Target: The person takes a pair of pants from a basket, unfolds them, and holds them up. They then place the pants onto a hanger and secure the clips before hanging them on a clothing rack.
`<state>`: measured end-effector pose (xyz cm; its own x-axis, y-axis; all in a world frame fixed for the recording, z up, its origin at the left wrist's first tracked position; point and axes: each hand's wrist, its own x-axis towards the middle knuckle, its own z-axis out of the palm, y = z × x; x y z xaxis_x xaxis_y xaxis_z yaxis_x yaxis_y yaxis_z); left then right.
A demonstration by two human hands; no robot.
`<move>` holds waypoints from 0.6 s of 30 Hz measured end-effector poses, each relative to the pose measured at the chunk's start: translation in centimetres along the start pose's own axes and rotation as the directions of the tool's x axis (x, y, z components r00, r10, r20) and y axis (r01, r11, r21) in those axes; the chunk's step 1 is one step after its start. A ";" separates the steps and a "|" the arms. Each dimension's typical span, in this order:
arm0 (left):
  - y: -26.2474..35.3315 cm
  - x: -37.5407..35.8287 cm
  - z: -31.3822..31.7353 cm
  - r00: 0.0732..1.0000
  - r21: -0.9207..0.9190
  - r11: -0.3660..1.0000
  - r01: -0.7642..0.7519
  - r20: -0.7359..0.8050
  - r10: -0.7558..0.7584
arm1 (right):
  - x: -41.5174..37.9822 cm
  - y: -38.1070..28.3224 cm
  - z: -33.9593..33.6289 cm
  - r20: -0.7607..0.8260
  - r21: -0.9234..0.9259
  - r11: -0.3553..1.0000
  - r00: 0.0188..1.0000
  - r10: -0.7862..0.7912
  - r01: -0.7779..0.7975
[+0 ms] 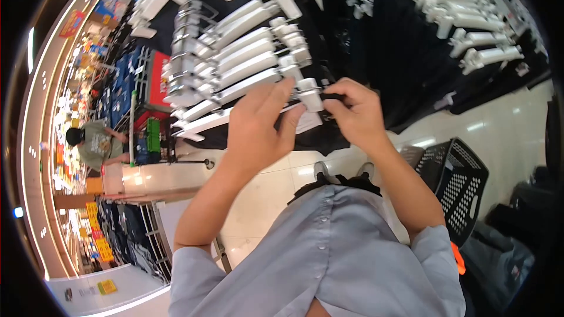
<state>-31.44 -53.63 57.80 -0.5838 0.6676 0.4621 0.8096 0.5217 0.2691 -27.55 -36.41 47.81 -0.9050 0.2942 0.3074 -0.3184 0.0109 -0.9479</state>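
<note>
A row of white clip hangers [247, 61] with black garments below them hangs in front of me. My left hand [255, 123] is closed around the end of the nearest hanger, its thumb and fingers beside the white clip [309, 97]. Just right of that clip, my right hand [358, 111] pinches the edge of a black garment [333, 98] between thumb and curled fingers. A white tag [308, 122] shows below the clip, partly covered. My left palm hides part of the hanger bar.
More white hangers with dark clothes [470, 20] hang at the upper right. A black perforated basket [464, 191] stands on the floor to my right, dark clothes [499, 252] beyond it. At far left a person [100, 147] is near a cart with a green basket [153, 135].
</note>
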 end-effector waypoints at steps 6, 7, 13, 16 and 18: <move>-1.9 -4.7 -1.1 0.940 0.054 0.995 -0.085 -0.328 0.099 | 0.5 0.8 -0.2 0.000 -0.047 0.998 1.000 0.031 -0.031; -1.9 -5.6 -1.3 0.936 0.029 0.996 -0.086 -0.340 0.091 | 0.5 0.7 0.1 -0.007 -0.028 0.999 0.999 0.043 -0.043; -2.9 -9.2 -0.6 0.929 -0.229 0.970 -0.084 -0.370 -0.006 | 0.3 0.2 1.4 -0.185 -0.162 0.987 0.982 -0.033 0.002; -4.1 -9.3 1.0 0.921 -0.394 0.907 -0.152 -0.390 -0.015 | -1.0 -0.1 1.2 -0.283 -0.272 0.960 0.948 -0.145 0.066; -4.8 -9.2 1.7 0.933 -0.507 0.841 -0.189 -0.360 -0.008 | -3.1 -1.0 0.6 -0.367 -0.351 0.935 0.926 -0.088 -0.051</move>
<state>-30.09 -61.39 50.84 -0.5287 0.4271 0.7335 0.8223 0.0436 0.5674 -24.64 -37.92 47.83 -0.7062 0.6226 0.3371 -0.1529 0.3308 -0.9312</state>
